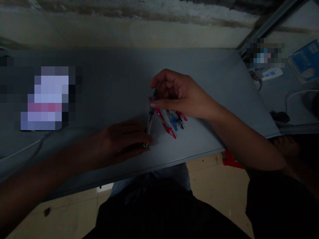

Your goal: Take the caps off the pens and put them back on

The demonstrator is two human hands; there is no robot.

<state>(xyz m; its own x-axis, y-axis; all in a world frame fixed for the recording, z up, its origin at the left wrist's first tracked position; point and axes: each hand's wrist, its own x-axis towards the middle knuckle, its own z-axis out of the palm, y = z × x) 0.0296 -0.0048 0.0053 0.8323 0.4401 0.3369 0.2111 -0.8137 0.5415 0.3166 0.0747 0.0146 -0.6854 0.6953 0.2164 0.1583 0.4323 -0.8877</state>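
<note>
The two hands meet at one dark pen (150, 116), which stands tilted above the tabletop (112, 86), a little nearer to its front edge than to its back edge. The right hand (185, 94) pinches the upper, dark part of this pen between the thumb and the bent fingers. The left hand (124, 136) comes from the left side and grips the lower, clear end between its thumb and fingers.

Just beside the pen, partly under the right hand, a small group of other pens lies on the tabletop. A red pen (169, 130) is nearest to the front edge; next to it are a blue pen (174, 124) and a black one, and a red tip shows further right. Their upper parts are hidden by the right hand. Toward the left edge of the tabletop there is a bright, blurred object (50, 88), and a white cable (22, 150) runs near it.
</note>
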